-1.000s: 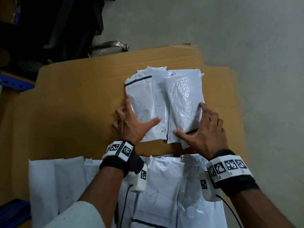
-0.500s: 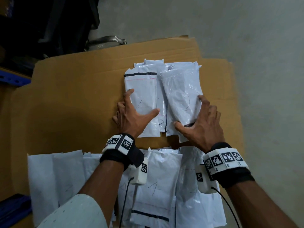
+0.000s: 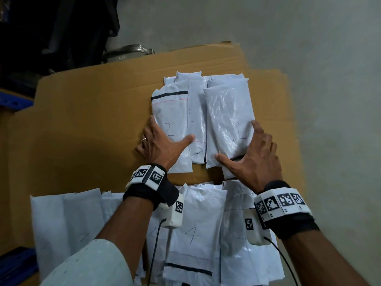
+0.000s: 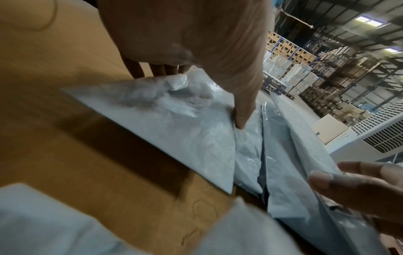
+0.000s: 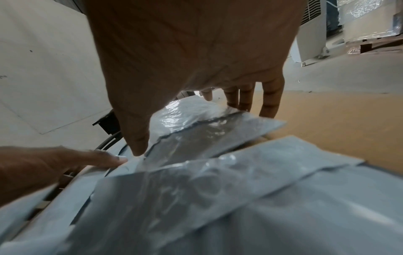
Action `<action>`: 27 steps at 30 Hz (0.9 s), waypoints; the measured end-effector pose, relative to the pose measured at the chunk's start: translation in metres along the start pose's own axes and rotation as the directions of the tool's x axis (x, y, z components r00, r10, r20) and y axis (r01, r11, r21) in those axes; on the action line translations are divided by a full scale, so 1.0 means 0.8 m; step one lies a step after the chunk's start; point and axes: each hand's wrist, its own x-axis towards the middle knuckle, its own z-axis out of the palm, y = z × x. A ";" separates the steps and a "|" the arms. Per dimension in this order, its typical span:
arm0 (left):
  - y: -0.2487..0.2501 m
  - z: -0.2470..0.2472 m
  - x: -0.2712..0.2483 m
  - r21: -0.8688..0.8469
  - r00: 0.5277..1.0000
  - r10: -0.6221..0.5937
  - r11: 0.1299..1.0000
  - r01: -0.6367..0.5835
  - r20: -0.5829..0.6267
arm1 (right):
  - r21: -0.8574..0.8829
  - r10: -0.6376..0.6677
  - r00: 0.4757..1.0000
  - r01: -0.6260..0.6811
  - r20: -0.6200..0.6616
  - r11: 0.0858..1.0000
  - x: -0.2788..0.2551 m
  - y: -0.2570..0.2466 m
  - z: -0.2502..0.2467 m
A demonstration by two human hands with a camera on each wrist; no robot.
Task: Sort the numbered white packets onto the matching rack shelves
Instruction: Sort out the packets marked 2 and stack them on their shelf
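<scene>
Several white packets marked "2" lie bunched in the middle of the cardboard sheet (image 3: 92, 120): a black-striped packet (image 3: 171, 112) on the left, a middle one (image 3: 195, 112) and a glossy one (image 3: 228, 112) on the right. My left hand (image 3: 162, 144) lies along the bunch's left edge with straight fingers, its thumb laid over the striped packet (image 4: 174, 129). My right hand (image 3: 250, 149) presses the right edge, its thumb at the near corner of the glossy packet (image 5: 207, 131). Neither hand has lifted anything.
A row of white packets, some marked "4" (image 3: 198, 230), overlaps along the cardboard's near edge under my wrists. A blue rack beam (image 3: 14, 102), dark clutter (image 3: 51, 27) and a metal handle (image 3: 127, 51) sit at the far left. Grey concrete floor (image 3: 309, 58) lies to the right.
Both hands have slid a little farther along the sides of the "2" packets and pushed them closer together. The striped packet has turned from tilted to nearly straight.
</scene>
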 end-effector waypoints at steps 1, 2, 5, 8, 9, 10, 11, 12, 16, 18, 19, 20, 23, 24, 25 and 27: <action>0.000 0.000 0.001 -0.005 1.000 0.001 1.000 -0.001 0.006 | -0.007 0.000 1.000 0.000 -0.004 1.000 0.000 0.000 0.000; 0.001 0.000 0.002 -0.016 1.000 0.004 1.000 -0.004 0.012 | -0.010 -0.001 1.000 0.001 -0.010 1.000 0.001 0.001 0.001; 0.002 -0.001 0.004 -0.045 1.000 0.028 0.999 -0.028 0.001 | 0.010 0.001 1.000 -0.001 -0.007 1.000 0.003 0.002 0.001; 0.000 -0.004 0.006 -0.083 0.996 0.082 0.993 -0.084 -0.022 | 0.024 -0.015 1.000 0.015 -0.019 1.000 0.005 0.000 0.002; -0.001 -0.005 0.006 -0.087 0.995 0.099 0.991 -0.100 -0.021 | 0.026 -0.019 1.000 0.020 -0.024 0.999 0.006 -0.002 0.002; -0.001 -0.006 0.005 -0.087 0.994 0.110 0.990 -0.112 -0.021 | 0.025 -0.022 0.999 0.023 -0.024 0.999 0.006 -0.003 0.003; -0.002 -0.007 0.005 -0.088 0.993 0.118 0.989 -0.119 -0.025 | 0.017 -0.027 0.999 0.027 -0.017 0.999 0.007 -0.005 0.004; -0.002 -0.008 0.004 -0.093 0.992 0.124 0.988 -0.127 -0.035 | 0.002 -0.033 0.999 0.033 -0.008 0.999 0.008 -0.006 0.006; -0.005 -0.010 -0.003 -0.143 0.974 0.158 0.973 -0.182 -0.164 | -0.011 -0.067 0.997 0.066 -0.042 0.998 0.008 -0.007 0.011; -0.005 -0.010 -0.007 -0.144 0.960 0.183 0.966 -0.216 -0.214 | 0.025 -0.082 0.993 0.084 -0.087 0.996 0.004 -0.007 0.011; -0.006 -0.010 -0.009 -0.139 0.951 0.200 0.962 -0.236 -0.236 | 0.045 -0.085 0.991 0.090 -0.100 0.995 0.002 -0.006 0.011; -0.007 -0.011 -0.011 -0.137 0.941 0.217 0.956 -0.258 -0.259 | 0.060 -0.090 0.990 0.097 -0.110 0.993 -0.001 -0.006 0.012; -0.010 -0.015 -0.016 -0.162 0.917 0.244 0.938 -0.306 -0.316 | 0.087 -0.118 0.981 0.132 -0.154 0.987 -0.010 -0.005 0.013; -0.011 -0.017 -0.018 -0.173 0.909 0.248 0.932 -0.318 -0.335 | 0.097 -0.124 0.977 0.142 -0.174 0.985 -0.014 -0.005 0.013; -0.012 -0.020 -0.020 -0.182 0.901 0.250 0.927 -0.329 -0.354 | 0.107 -0.126 0.973 0.149 -0.193 0.983 -0.017 -0.006 0.012; -0.015 -0.026 -0.024 -0.202 0.890 0.244 0.919 -0.339 -0.385 | 0.113 -0.128 0.964 0.157 -0.233 0.981 -0.024 -0.007 0.012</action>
